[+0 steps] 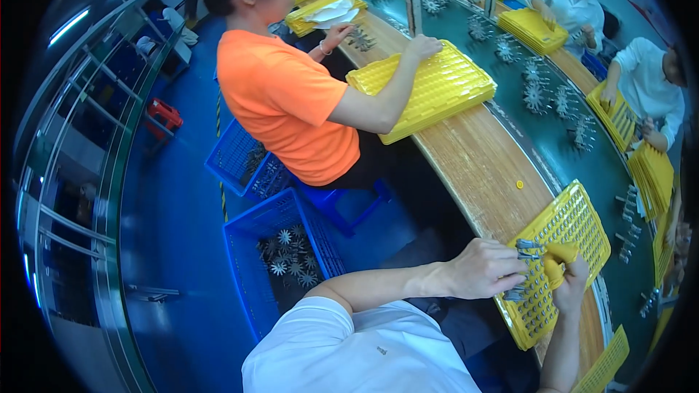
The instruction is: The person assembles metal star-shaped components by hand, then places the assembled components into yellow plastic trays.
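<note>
In front of me a yellow tray (582, 229) with rows of small grey metal pieces in it lies tilted at the edge of the wooden bench. My left hand (480, 269) is closed on a spiky metal cluster (527, 249) above the tray's near-left side; its fingers hide the middle of the cluster. Facing it, my right hand (571, 287) is over the tray with curled fingers. Smooth yellow covers, like finger cots (559, 256), are on its thumb and forefinger. Whatever lies between those fingertips is too small to make out.
A green conveyor (510, 87) carrying several metal clusters (535, 94) runs beyond the wooden bench (473, 160). On my left, a person in orange (284, 102) handles stacked yellow trays (429, 87). Blue crates (244, 247) of clusters stand on the floor. People in white work opposite.
</note>
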A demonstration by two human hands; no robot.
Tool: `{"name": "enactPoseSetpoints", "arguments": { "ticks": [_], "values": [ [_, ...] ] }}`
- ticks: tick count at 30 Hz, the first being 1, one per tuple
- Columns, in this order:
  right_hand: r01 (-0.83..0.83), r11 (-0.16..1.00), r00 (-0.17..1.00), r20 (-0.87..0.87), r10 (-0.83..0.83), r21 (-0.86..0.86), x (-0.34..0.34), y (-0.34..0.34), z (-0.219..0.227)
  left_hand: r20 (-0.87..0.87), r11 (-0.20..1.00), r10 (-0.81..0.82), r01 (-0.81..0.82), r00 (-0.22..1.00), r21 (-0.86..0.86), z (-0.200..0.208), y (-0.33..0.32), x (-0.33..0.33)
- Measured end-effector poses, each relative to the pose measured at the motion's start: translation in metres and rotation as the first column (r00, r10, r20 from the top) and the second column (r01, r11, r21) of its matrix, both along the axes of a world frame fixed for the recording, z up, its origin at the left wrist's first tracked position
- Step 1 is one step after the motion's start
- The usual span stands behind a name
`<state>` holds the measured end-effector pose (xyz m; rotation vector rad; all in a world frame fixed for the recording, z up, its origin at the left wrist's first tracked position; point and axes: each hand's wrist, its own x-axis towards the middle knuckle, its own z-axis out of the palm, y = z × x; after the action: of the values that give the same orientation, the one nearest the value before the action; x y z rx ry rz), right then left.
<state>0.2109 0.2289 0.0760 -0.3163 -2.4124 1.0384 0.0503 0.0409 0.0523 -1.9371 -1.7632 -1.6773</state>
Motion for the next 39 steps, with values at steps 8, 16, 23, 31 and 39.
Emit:
{"name": "enactPoseSetpoints", "arguments": {
  "ticks": [8,16,23,31,39],
  "values": [
    [-0.004,0.97,1.0,0.025,0.01,-0.241,-0.014,-0.02,-0.006,0.305,0.997,0.079,-0.073,0.949,-0.032,0.011,-0.013,-0.005],
    [-0.085,0.993,0.996,-0.012,0.086,0.084,-0.001,-0.026,0.006,0.062,0.999,0.032,-0.029,0.998,-0.045,0.001,-0.006,-0.01],
    [-0.167,0.811,0.98,0.181,0.077,0.56,0.015,-0.025,0.022,-0.193,0.991,0.106,-0.12,0.975,-0.063,-0.002,-0.001,0.011],
    [0.144,0.906,0.937,0.24,-0.254,0.397,0.074,0.084,-0.017,-0.104,0.992,0.002,-0.015,0.995,-0.125,0.002,0.02,0.027],
    [0.543,0.759,0.654,0.385,-0.651,0.359,0.148,0.237,-0.063,0.023,0.971,-0.007,0.013,1.0,-0.239,-0.015,0.025,0.052]
  ]
}}
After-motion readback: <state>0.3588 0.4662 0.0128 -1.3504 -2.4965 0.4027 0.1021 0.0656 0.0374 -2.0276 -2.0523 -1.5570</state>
